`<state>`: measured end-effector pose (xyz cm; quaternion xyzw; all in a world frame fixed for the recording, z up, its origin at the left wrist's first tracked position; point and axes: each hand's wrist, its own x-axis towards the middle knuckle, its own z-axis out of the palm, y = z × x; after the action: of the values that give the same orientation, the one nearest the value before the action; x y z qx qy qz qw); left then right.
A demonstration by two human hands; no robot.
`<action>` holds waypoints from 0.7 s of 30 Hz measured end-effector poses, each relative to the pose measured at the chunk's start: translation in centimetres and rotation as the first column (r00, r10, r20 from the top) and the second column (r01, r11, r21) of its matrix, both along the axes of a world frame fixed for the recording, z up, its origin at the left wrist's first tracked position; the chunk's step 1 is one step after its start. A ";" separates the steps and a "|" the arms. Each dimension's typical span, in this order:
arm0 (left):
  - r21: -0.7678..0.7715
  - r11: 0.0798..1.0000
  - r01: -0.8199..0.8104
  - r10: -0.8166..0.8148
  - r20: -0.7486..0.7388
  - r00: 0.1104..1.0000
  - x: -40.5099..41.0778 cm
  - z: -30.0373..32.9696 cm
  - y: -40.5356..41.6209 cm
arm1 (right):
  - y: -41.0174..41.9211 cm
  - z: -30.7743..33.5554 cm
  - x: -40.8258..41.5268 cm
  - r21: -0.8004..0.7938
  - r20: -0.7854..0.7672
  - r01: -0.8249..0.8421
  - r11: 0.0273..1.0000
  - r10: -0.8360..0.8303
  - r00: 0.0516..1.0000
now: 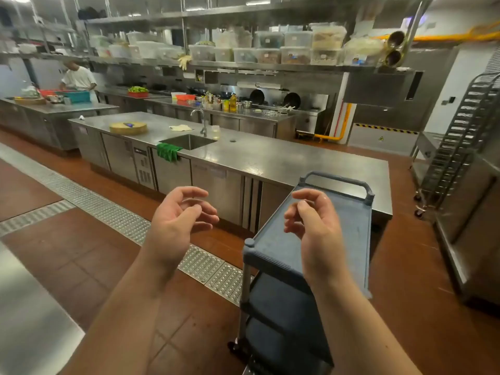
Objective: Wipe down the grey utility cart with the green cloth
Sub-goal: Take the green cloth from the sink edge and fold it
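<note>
Hanging over the front edge of the long stainless steel counter (284, 158), just beside the sink (189, 141) at about ten o'clock from the hands, the crumpled green cloth (167, 153) lies untouched. It looks soft, light and limp, so it should bunch easily; pinching the draped fold at the counter edge and gathering it into the palm would likely give a good hold. It may be damp, which cannot be told from here.

The grey plastic utility cart (357, 228), with its looped handle at the far end, stands at one o'clock, close by and well apart from the cloth. Its top shelf looks flat, stiff and bare.

The left hand (178, 220) hovers palm-up over the red tiled floor (67, 255), fingers loosely curled, holding nothing. The right hand (313, 226) hovers above the cart's top shelf, likewise half-curled and empty. Wiping is not yet begun; fetching the cloth seems the first step.
</note>
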<state>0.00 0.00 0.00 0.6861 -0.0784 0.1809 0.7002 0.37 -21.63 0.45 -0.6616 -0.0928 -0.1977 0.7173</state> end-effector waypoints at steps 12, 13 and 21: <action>-0.094 0.972 -0.214 0.208 -0.071 0.976 13.7 -4.4 12.9 | 13.1 -3.9 16.2 0.008 -0.139 -0.177 0.984 0.176 0.974; -0.101 0.967 -0.234 0.227 -0.077 0.971 15.7 -4.4 14.6 | 14.9 -3.9 18.2 0.012 -0.151 -0.184 0.983 0.184 0.971; -0.073 0.942 -0.326 0.321 -0.074 0.944 29.5 -1.8 26.9 | 28.1 -2.1 33.8 0.046 -0.169 -0.225 0.973 0.229 0.958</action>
<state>29.49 26.94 -1.82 0.6646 0.0643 0.2758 0.6915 34.17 6.44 -1.62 -0.6519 -0.1028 -0.0569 0.7491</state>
